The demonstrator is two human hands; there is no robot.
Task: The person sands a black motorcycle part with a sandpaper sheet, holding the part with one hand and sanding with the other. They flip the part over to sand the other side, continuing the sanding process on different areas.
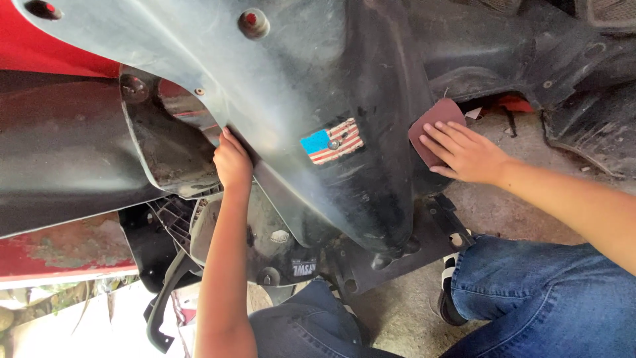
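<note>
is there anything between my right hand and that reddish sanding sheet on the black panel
Nothing visible. The right hand lies flat on the reddish-brown sanding sheet, fingers pressing it straight against the black plastic panel. The left hand grips the panel's other edge, well clear of the sheet.

A reddish-brown, worn sheet of sandpaper (434, 129) lies flat against the right edge of the dusty black plastic fender panel (344, 79), slightly curled.
</note>
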